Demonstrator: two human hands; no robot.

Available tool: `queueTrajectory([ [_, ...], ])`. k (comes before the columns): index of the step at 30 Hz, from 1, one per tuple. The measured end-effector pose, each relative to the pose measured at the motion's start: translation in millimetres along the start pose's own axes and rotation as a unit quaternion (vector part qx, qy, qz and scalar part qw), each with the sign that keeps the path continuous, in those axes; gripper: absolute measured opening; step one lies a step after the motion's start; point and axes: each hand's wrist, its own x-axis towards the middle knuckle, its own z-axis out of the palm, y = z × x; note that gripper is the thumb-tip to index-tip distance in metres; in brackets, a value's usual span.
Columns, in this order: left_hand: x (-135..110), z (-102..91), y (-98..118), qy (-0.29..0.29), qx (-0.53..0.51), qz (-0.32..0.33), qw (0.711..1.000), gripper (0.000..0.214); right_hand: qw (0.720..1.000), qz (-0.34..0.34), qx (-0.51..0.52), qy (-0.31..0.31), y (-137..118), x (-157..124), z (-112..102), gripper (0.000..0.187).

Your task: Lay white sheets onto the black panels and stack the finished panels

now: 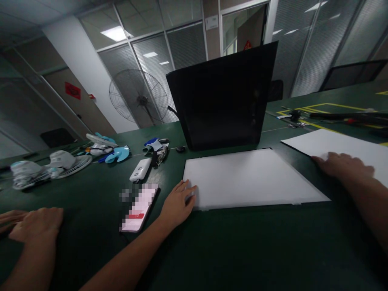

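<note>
A flat white rectangular panel (pixel 242 178) with a thin dark edge and small tabs lies on the green table in front of me. My left hand (pixel 178 204) rests at its left edge, fingers apart and fingertips touching the white surface. Further right is a second white sheet (pixel 348 147) with a dark edge. On its near left edge my right hand (pixel 345 165) is closed, its fingers bent and partly hidden. Behind the first panel stands a large black screen-like panel (pixel 224 101), tilted slightly.
A phone (pixel 141 210) and a white power bank (pixel 140 169) lie left of my left hand. Keys (pixel 162 155), a small blue fan (pixel 118 154) and white bundles (pixel 62 159) are beyond. Another person's hands (pixel 36 222) rest at far left. Cables (pixel 295 116) lie back right.
</note>
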Motion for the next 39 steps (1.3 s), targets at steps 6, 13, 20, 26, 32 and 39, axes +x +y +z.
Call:
queueTrajectory([
  [6, -1, -0.6, -1, 0.006, -0.001, 0.002, 1.000, 0.042, 0.998, -0.011, -0.050, -0.043, -57, -39, -45, 0.038],
  [13, -1, -2.1, -1, 0.009, -0.007, -0.002, 1.000, 0.048, 0.977, -0.190, -0.098, 0.006, -140, -141, -85, 0.040],
  [20, 0, -4.1, 1, 0.034, -0.047, -0.029, 0.998, 0.062, 0.859, -0.503, -0.076, -0.055, -193, -256, -75, 0.019],
  [26, 2, -0.4, -1, 0.024, -0.023, -0.045, 0.998, 0.065, 0.735, -0.677, 0.001, -0.026, -193, -278, -48, 0.027],
  [32, 3, 2.0, -3, 0.025, 0.001, -0.023, 0.999, 0.051, 0.712, -0.693, 0.073, -0.088, -194, -269, -43, 0.033],
  [39, 2, -2.0, 2, 0.009, 0.015, -0.014, 1.000, 0.043, 0.695, -0.687, 0.133, -0.165, -192, -254, -45, 0.039],
])
